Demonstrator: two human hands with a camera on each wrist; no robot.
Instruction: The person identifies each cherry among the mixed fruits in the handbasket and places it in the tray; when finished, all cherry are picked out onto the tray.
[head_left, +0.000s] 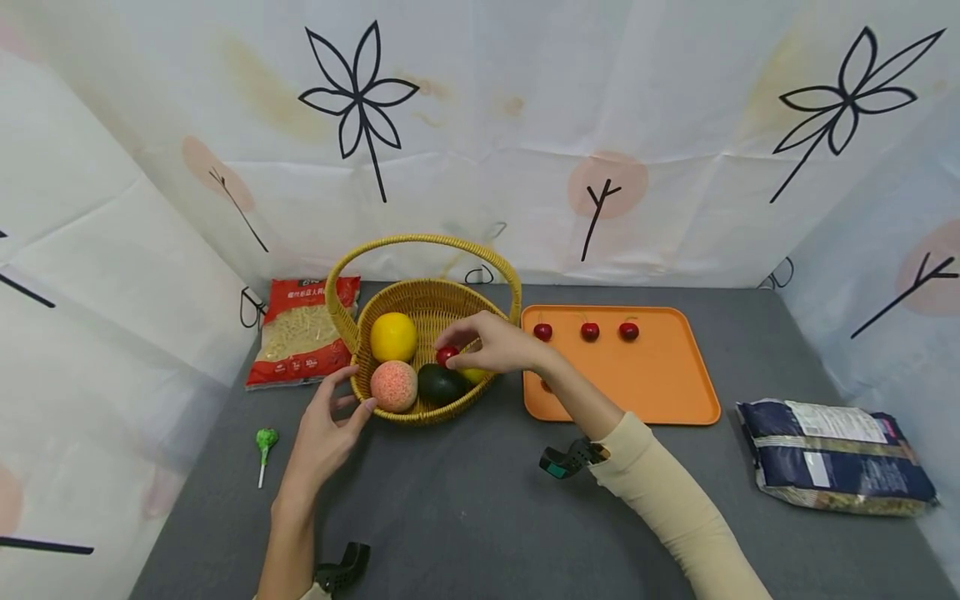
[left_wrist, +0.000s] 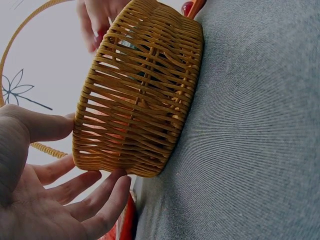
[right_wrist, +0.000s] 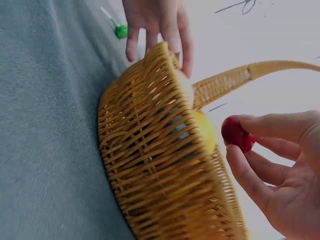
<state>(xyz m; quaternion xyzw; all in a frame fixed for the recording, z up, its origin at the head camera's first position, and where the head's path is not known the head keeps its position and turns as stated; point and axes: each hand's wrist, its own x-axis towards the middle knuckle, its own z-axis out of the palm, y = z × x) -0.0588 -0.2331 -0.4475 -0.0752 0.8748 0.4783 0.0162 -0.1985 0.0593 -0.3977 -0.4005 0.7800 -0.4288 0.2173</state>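
A yellow woven basket (head_left: 431, 292) with a tall arched handle stands on the table. Inside it lie a yellow round fruit (head_left: 393, 337), a speckled pinkish-orange ball-shaped fruit (head_left: 393, 387), a dark green avocado (head_left: 441, 386) and another yellow fruit (head_left: 474, 376), partly hidden by a hand. Over the basket's right side, my right hand (head_left: 498, 343) pinches a dark red cherry (right_wrist: 236, 133) between thumb and fingers. My left hand (head_left: 326, 429) touches the basket's near-left rim and side, its fingers spread and fairly straight.
Right of the basket lies an orange tray (head_left: 637, 392) with cherries (head_left: 590, 332) along its far side and another partly behind my right wrist. A red pasta bag (head_left: 300, 333) is at left, a green lollipop (head_left: 266, 442) nearer. A navy bag (head_left: 840, 458) lies far right.
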